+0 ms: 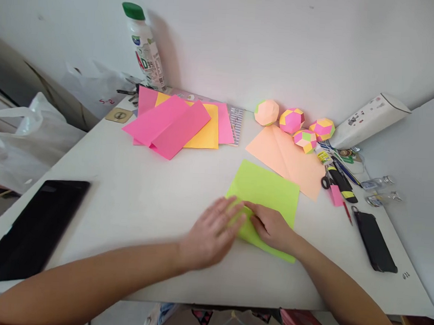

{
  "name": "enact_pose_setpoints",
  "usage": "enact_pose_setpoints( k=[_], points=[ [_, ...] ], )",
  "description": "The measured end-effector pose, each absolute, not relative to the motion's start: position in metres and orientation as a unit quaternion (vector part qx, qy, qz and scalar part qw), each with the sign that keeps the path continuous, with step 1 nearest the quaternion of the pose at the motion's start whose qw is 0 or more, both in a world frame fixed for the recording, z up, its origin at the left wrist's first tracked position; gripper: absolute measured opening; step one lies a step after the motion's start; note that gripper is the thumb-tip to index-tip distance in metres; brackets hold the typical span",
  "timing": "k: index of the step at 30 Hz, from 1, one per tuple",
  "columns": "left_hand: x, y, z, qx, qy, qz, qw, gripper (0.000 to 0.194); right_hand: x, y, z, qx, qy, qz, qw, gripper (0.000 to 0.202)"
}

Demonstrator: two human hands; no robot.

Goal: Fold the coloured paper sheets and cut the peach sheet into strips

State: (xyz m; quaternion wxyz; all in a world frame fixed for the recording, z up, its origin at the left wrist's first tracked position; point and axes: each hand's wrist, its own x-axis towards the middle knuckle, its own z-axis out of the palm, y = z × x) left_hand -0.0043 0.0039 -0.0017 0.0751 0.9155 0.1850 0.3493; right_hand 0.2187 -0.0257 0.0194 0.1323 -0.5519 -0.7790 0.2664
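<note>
A lime green sheet of paper lies on the white table, with a fold along its near part. My left hand is at the sheet's left edge, slightly blurred, its fingers apart and holding nothing. On the near part of the sheet rests my right hand, its index finger stretched toward my left fingertips and its other fingers curled. The peach sheet lies just behind the green one, creased in the middle. Four small multicoloured paper balls, one of them a pink and yellow ball, sit near the wall.
Pink sheets and a yellow sheet are stacked at the back left, near a white bottle. A black tablet lies at left. Scissors, a cutter and a black phone are at right.
</note>
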Motion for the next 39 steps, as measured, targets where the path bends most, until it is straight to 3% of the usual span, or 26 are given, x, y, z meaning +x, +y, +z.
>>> enact_pose_setpoints(
  k=[3, 8, 19, 39],
  points=[
    [0.006, -0.023, 0.001, 0.964, 0.116, 0.235, 0.051, 0.047, 0.219, -0.023, 0.023, -0.527, -0.792, 0.286, 0.117, 0.05],
    [0.006, -0.034, 0.003, 0.979, 0.144, 0.123, 0.082, 0.062, 0.218, -0.017, 0.03, -0.512, -0.816, 0.263, 0.053, 0.049],
    [-0.004, -0.034, 0.004, 0.975, 0.182, 0.105, 0.077, 0.063, 0.206, -0.013, 0.031, -0.496, -0.858, 0.123, -0.039, 0.048],
    [-0.005, -0.04, 0.006, 0.97, 0.228, 0.079, 0.033, 0.07, 0.204, -0.009, 0.028, -0.469, -0.876, 0.075, -0.084, 0.051]
  ],
)
